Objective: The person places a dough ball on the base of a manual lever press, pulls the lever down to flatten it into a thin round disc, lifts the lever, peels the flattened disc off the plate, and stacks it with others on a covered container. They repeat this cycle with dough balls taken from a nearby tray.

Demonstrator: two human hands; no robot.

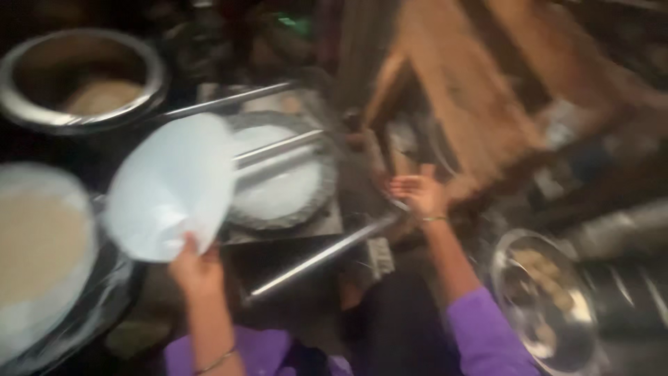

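Observation:
My left hand (pixel 197 268) grips the lower edge of a thin white round sheet (pixel 170 188) and holds it up, tilted, just left of a round press (pixel 282 174). The press has a white disc on its plate and metal rods (pixel 278 146) across it. My right hand (pixel 417 193) is open, palm up, fingers spread, right of the press near the end of a long metal handle (pixel 327 254). It holds nothing. Both arms wear purple sleeves. The view is blurred.
A large steel pot (pixel 83 76) with pale dough inside stands at the back left. A covered round stack of flat breads (pixel 42 251) lies at the left. A steel plate (pixel 546 299) with small dough balls sits at the right. Wooden planks (pixel 473 90) fill the upper right.

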